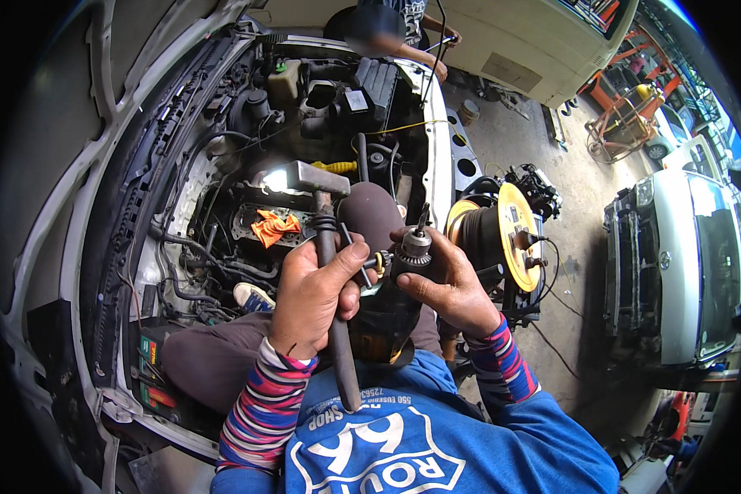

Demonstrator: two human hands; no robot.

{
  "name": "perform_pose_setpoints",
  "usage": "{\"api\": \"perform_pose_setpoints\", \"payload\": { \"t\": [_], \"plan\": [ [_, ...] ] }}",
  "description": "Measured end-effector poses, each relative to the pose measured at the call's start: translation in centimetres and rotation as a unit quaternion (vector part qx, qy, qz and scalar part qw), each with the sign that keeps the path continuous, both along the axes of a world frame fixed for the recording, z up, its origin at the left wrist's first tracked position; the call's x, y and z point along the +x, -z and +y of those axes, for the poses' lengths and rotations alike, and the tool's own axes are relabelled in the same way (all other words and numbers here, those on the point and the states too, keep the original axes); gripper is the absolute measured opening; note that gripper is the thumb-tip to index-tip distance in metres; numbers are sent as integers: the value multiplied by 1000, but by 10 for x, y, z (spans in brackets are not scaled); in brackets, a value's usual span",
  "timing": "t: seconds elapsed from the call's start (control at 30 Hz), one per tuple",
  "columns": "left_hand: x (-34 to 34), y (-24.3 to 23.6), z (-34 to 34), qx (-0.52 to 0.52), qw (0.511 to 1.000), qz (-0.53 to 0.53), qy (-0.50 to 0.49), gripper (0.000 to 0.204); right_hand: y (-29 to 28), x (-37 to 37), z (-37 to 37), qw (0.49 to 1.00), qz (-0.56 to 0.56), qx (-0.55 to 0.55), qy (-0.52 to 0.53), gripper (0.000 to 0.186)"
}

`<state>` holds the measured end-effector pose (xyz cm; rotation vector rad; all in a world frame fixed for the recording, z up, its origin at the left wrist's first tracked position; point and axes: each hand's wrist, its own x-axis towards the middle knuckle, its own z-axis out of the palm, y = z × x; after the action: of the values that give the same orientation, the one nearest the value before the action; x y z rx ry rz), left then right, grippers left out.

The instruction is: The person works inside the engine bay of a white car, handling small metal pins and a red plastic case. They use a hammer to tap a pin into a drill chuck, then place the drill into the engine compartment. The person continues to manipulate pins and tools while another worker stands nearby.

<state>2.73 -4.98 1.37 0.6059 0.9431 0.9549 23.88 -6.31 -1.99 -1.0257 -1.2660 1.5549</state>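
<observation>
My left hand [305, 292] is closed around the handle of a hammer [343, 366], its grey head pointing up and away. The same hand also grips a chuck key [377, 262] between thumb and fingers, its toothed end close beside the drill chuck [417, 244]. My right hand [461, 288] is wrapped around that chuck, with a thin bit [424, 216] standing up out of it. Below, the dark power drill body [379, 323] rests by my lap, partly hidden. I cannot tell whether the key's teeth touch the chuck.
I sit in an open engine bay, where an orange cloth [274, 227] lies on an engine part [243, 222]. To the right stands a yellow cable reel [514, 239]. Another person [395, 29] is at the far side. A white vehicle [675, 267] stands farther right.
</observation>
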Motion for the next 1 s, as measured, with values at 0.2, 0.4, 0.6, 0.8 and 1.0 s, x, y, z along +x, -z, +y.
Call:
{"api": "perform_pose_setpoints", "payload": {
  "t": [0.2, 0.4, 0.6, 0.8, 1.0],
  "plan": [
    [6, -2, 6, -4, 1000, 11, 21, 24, -5, 1, 1, 1000, -12, 4, -13, 61],
    [0, -9, 16, -84, 995, -41, 40, 20, -11, 1, -5, 990, -124, 70, 2, 66],
    [4, -2, 14, -125, 990, -48, 32, 18, -11, 3, -1, 977, -171, 129, 15, 69],
    [-7, -13, 25, -101, 988, -13, 112, 23, -14, 8, 2, 979, -145, 144, -28, 66],
    [3, -7, 9, -33, 995, 53, 74, 25, -6, 13, 1, 976, -155, 150, -25, 65]
  ]
}}
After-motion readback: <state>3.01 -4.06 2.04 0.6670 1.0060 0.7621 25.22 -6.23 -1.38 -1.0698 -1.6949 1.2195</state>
